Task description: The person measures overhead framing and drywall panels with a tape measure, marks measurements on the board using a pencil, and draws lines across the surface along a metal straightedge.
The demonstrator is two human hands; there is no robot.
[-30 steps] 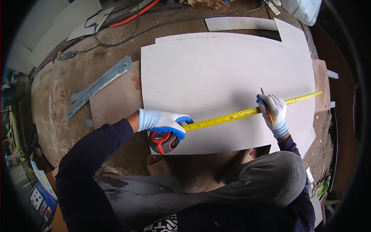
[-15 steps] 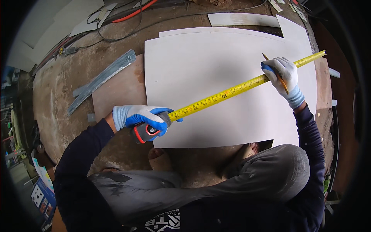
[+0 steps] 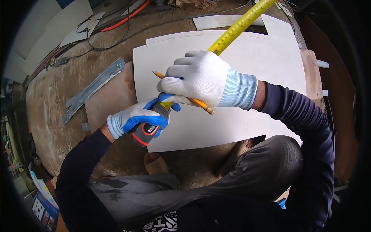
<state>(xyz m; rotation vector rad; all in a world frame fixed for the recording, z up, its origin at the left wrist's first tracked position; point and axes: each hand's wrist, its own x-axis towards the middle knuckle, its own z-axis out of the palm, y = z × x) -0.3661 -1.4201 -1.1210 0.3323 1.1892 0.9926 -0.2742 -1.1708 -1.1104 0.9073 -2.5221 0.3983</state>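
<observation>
My left hand (image 3: 145,116), in a white and blue glove, is wrapped round the grey and red case of a tape measure (image 3: 146,130). Its yellow blade slants up and away past the far edge of a large white sheet (image 3: 247,73). Close beside the case, my gloved right hand (image 3: 197,79) is closed round the blade and hides part of it. A yellow pencil (image 3: 203,105) is also held in that hand, its tip sticking out at the left and its eraser end at the right. The sheet lies flat beneath both hands.
A grey metal channel (image 3: 92,91) lies on a brown board left of the sheet. Black cables and an orange hose (image 3: 125,19) run across the far side. More white sheets (image 3: 46,36) lie at the far left. My feet are at the sheet's near edge.
My right hand has come left along the blade, toward the case, still with the pencil. The blade has swung from pointing right to pointing farther up and away. My left hand keeps the case.
</observation>
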